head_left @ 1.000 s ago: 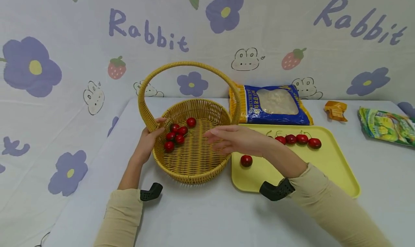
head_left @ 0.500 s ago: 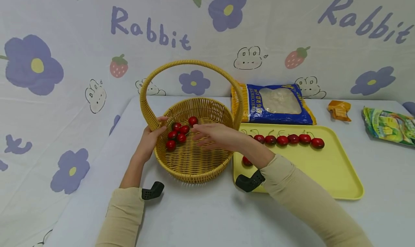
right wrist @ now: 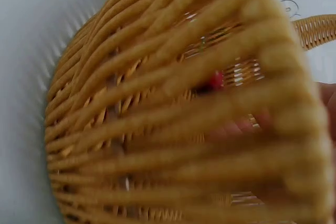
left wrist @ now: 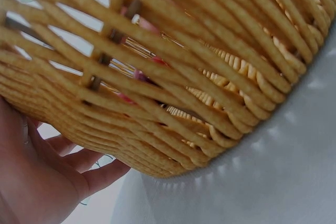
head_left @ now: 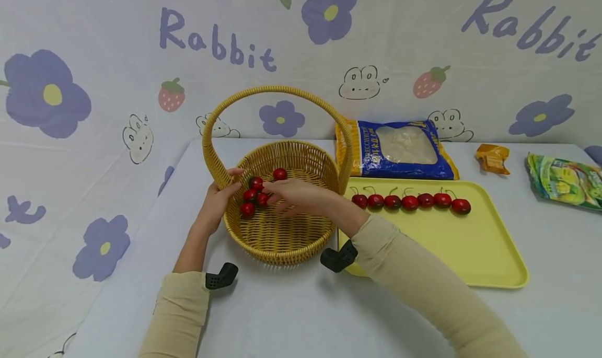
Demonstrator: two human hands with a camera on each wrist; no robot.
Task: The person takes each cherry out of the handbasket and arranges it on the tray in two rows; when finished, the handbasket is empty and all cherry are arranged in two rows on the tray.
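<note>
A woven yellow basket (head_left: pixel 282 256) with a tall arched handle stands on the white table. Inside it, toward the left, lies a cluster of dark red cherries (head_left: pixel 247 209); a separate cherry (head_left: pixel 279 174) sits behind them. My left hand (head_left: pixel 213 206) grips the basket's left rim at the foot of the handle, thumb on the inner side. Reaching over the right rim, my right hand (head_left: pixel 301 195) is inside the basket, fingers loosely extended and fingertips right at the cluster, partly covering a cherry. In the right wrist view the basket wall hides most of that hand.
To the right, a yellow tray (head_left: pixel 470 253) carries a row of stemmed cherries (head_left: pixel 409 203) along its back. Behind it lies a blue-and-yellow pasta bag (head_left: pixel 409 149). Farther right are a small orange packet (head_left: pixel 492 159) and a green bag (head_left: pixel 564 183). My right sleeve crosses the tray's front-left corner.
My right hand has moved left across the basket to the cherry cluster. The lone front cherry on the tray is now hidden behind my right arm. My left hand keeps its hold.
</note>
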